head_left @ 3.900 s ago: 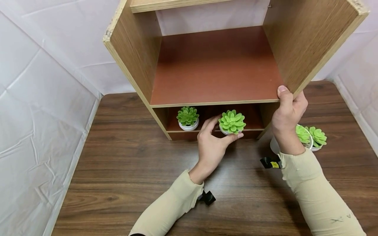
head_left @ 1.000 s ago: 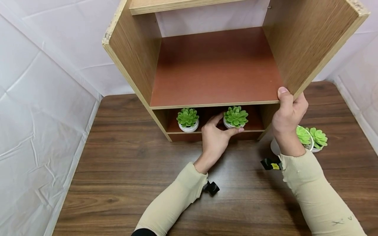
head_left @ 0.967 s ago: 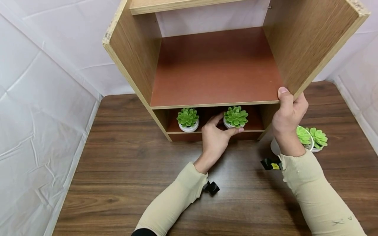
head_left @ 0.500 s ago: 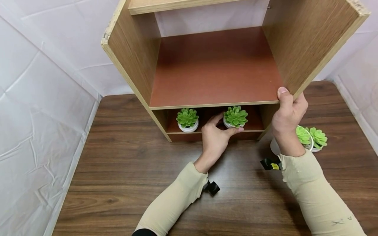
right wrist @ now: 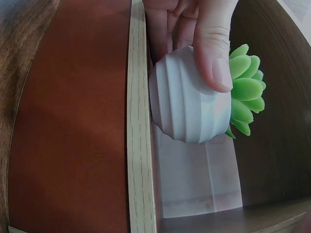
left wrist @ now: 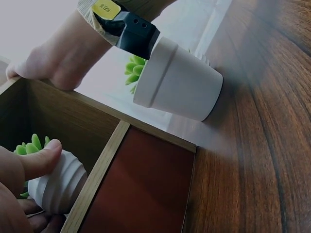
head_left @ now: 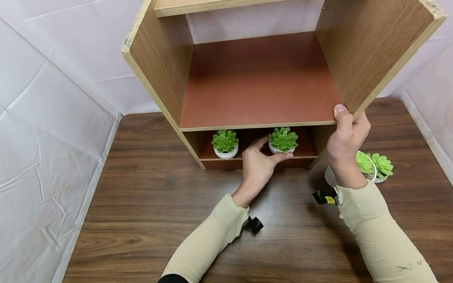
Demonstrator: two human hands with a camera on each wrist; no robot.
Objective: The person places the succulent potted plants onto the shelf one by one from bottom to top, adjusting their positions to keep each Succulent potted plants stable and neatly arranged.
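Note:
My left hand [head_left: 258, 163] holds a small potted succulent [head_left: 283, 139] between thumb and fingers, at the right part of the bottom compartment of a wooden shelf unit [head_left: 262, 82]. In the right wrist view its ribbed white pot [right wrist: 189, 107] stands upright, just behind the compartment's front edge, with the thumb [right wrist: 218, 63] on its side. Another potted succulent [head_left: 225, 143] stands at the left of that same compartment. My right hand [head_left: 347, 141] grips the unit's right side panel [head_left: 378, 51], its thumb at the end of the middle board.
Right of the unit, a larger white pot [left wrist: 182, 82] with a green succulent stands on the wooden table [head_left: 159, 220]. A further small succulent [head_left: 382, 166] is beside it, partly hidden behind the right wrist. White sheeting [head_left: 42, 137] closes off the left and back.
Since the earliest frame, my left hand has moved the succulent slightly right and back into the bottom compartment. Over the last second both hands have stayed almost still.

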